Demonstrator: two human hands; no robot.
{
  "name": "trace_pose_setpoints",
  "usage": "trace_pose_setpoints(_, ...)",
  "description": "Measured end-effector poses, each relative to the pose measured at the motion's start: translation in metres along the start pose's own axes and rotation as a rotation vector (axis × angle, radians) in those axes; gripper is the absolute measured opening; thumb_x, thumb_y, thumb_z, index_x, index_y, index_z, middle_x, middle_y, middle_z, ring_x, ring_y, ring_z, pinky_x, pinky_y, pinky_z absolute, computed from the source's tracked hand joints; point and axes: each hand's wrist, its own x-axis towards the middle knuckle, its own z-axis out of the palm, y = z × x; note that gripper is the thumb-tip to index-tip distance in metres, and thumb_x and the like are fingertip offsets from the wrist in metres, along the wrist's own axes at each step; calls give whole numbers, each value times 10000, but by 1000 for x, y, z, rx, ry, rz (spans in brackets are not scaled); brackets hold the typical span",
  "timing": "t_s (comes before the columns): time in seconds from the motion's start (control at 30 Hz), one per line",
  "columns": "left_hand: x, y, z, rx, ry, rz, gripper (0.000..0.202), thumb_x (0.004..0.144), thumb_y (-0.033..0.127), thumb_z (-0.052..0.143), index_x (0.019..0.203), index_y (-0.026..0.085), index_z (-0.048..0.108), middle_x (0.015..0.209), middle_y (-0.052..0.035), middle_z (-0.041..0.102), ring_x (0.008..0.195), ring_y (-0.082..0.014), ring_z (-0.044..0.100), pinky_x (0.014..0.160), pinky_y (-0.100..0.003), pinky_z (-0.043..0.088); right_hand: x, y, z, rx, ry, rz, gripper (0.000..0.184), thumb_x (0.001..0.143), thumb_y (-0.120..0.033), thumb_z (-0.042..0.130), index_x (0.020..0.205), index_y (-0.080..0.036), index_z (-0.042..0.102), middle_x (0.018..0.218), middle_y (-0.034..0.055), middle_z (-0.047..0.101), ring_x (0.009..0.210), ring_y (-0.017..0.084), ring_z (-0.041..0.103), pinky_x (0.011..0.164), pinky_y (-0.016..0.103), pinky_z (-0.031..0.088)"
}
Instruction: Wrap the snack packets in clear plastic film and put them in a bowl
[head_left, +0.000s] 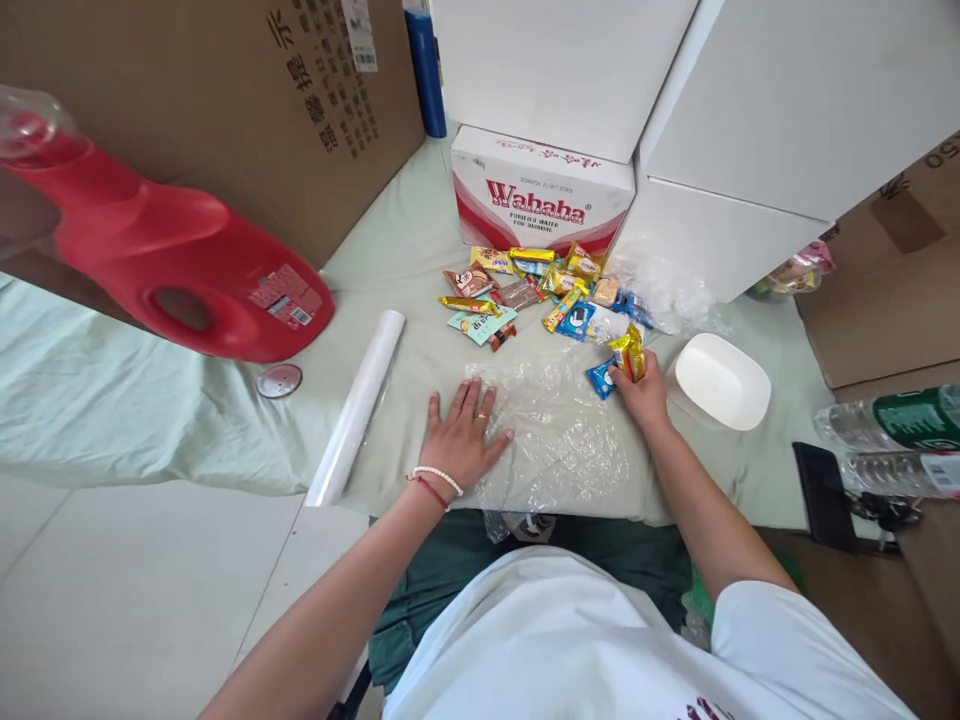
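Left fingers (471,400): a little spread and holding nothing; your left hand (461,440) lies flat on the cloth (420,345), and its thumb touches the left edge of the film (559,435).
Right fingers: narrow, closed around a yellow packet (628,350) and a blue packet (601,378); your right hand (641,390) is beside the tub (721,378), at the upper right of the film.
Film: clear and wrinkled, it lies before you, between your two hands, and reaches over the near edge of the table.
Pile: the other snacks (559,285) lie loosely together beyond the film, in front of the Wahaha box (544,195).
In hand: by my judgement only a small part of the snacks is taken up.
Left in the pile: most of the snacks, so the work with them looks nearer to its beginning than to its end.
Roll: the white roll (356,410) lies apart from your left hand, on its left side.
Hidden: part of your right fingers is behind the packets; perhaps you hold more than two, I cannot count surely.
Cut off: the red bottle (225,270) at the left border, and the water bottles (911,420) at the right.
Hard to read: the small print on most wrappers.
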Motion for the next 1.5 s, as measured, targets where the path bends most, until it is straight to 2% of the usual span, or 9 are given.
trace_pose_setpoints(0.1, 1, -1, 2, -5, -2, -3, 830, 1027, 639, 331, 1675, 127, 251, 1740, -200, 226, 1616, -350, 254, 1276, -699, 92, -1, -17, -12, -68, 12, 39, 635, 805, -583, 662, 1288, -182, 565, 1115, 105, 707, 984, 285, 636, 920, 462, 534)
trace_pose_setpoints(0.23, 4, -2, 6, -5, -6, 22, 875, 1032, 647, 287, 1684, 77, 160, 1734, -233, 224, 1628, -356, 218, 1275, -704, 61, 1, -81, -40, -208, -33, -131, 607, 907, -473, 580, 1422, -162, 502, 1291, 167, 635, 1173, 331, 597, 1005, 481, 488)
trace_pose_setpoints(0.4, 8, -8, 5, 7, -23, 66, 845, 1035, 604, 299, 1684, 79, 166, 1730, -243, 227, 1623, -377, 227, 1264, -723, 43, -32, -146, -21, -356, -864, -559, 455, 837, -314, 680, 1276, -206, 634, 1226, 114, 674, 1092, 300, 645, 921, 366, 490)
trace_pose_setpoints(0.47, 6, -16, 3, 21, -23, 68, 838, 1036, 600, 295, 1685, 85, 167, 1732, -238, 225, 1620, -378, 235, 1261, -732, 25, -44, -146, -4, -444, -1002, -611, 426, 821, -295, 700, 1230, -191, 647, 1192, 114, 689, 1039, 282, 668, 858, 328, 482)
trace_pose_setpoints(0.57, -2, -31, 1, 48, -27, 54, 877, 1025, 645, 288, 1685, 80, 166, 1733, -244, 213, 1616, -392, 241, 1256, -741, 17, -50, -126, 5, -494, -976, -533, 432, 830, -274, 695, 1246, -181, 624, 1219, 116, 697, 1049, 268, 678, 827, 301, 467)
trace_pose_setpoints(0.77, -12, -41, 0, 56, -50, 54, 929, 1011, 693, 272, 1672, 45, 196, 1734, -254, 200, 1618, -390, 230, 1261, -733, 47, -39, -115, -18, -534, -953, -416, 395, 844, -289, 693, 1219, -187, 618, 1171, 99, 727, 1001, 260, 688, 734, 293, 440)
trace_pose_setpoints(1.07, -12, -38, -3, 53, -40, 49, 879, 1013, 643, 303, 1670, 64, 231, 1738, -230, 214, 1616, -374, 244, 1280, -692, 77, -54, -163, 22, -641, -1028, -730, 446, 899, -326, 714, 1310, -170, 640, 1335, 180, 644, 1215, 359, 581, 922, 426, 491)
trace_pose_setpoints(1.2, -13, -38, -4, 34, -36, 56, 857, 1003, 594, 348, 1675, 75, 229, 1740, -216, 223, 1615, -381, 246, 1286, -686, 70, -60, -160, 30, -566, -940, -824, 643, 896, -452, 764, 1451, -197, 562, 1533, 173, 524, 1330, 369, 489, 1034, 470, 444)
trace_pose_setpoints(1.5, -15, -38, -2, 40, -17, 57, 882, 1012, 635, 327, 1668, 52, 230, 1740, -219, 221, 1620, -361, 236, 1297, -659, 49, -70, -132, 26, -450, -833, -932, 489, 1064, -367, 489, 1503, -161, 550, 1563, 168, 538, 1396, 343, 448, 1181, 534, 307)
